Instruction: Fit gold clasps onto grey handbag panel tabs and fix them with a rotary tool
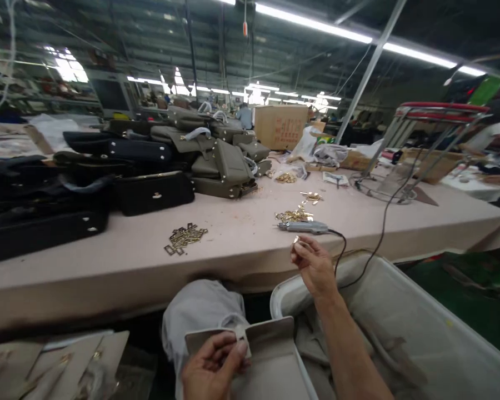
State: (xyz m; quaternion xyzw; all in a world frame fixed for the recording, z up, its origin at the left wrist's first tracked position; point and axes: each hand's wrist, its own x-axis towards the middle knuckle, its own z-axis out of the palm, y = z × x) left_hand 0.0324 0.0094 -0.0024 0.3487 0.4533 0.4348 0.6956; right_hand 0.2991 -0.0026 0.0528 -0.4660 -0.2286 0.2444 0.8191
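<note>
My left hand is closed, its thumb and fingers pinching a small tab on a beige handbag on my lap. A short slot shows in that tab. Over the table's front edge, my right hand is raised with a small gold metal fitting between thumb and fingertips; its exact shape is partly hidden. Just beyond that hand lies a grey electric screwdriver with a black cord. Gold fittings are heaped behind it, and a pile of rectangular metal frames sits further left.
Black handbags and olive handbags are stacked on the left of the table. A white bin stands at my right. More beige bag pieces lie lower left. A red-topped wire stand and a cardboard box stand behind.
</note>
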